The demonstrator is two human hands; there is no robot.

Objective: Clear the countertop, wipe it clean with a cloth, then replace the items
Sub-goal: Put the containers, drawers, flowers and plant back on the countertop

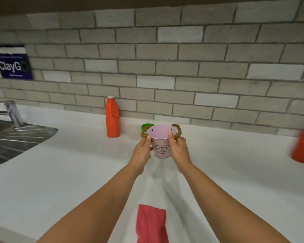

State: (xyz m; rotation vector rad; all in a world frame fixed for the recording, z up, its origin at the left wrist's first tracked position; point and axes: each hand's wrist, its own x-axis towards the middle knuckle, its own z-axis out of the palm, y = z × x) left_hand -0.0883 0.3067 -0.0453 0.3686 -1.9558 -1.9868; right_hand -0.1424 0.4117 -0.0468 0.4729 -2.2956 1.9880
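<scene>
A small pink metal bucket (161, 149) with rope handles and a "Flowers & Garden" label is held above the white countertop (68, 172). My left hand (142, 151) grips its left side and my right hand (180, 151) grips its right side, thumbs at the rim. A red cloth (150, 223) lies on the counter near the front edge, between my forearms. An orange bottle (112, 118) stands by the brick wall, left of the bucket. A green object (146, 126) peeks out behind the bucket, mostly hidden.
A steel sink with drainboard (16, 139) and a tap (11, 111) are at the left. Another orange container (302, 146) stands at the right edge, blurred. A blue sign (13, 64) hangs on the brick wall.
</scene>
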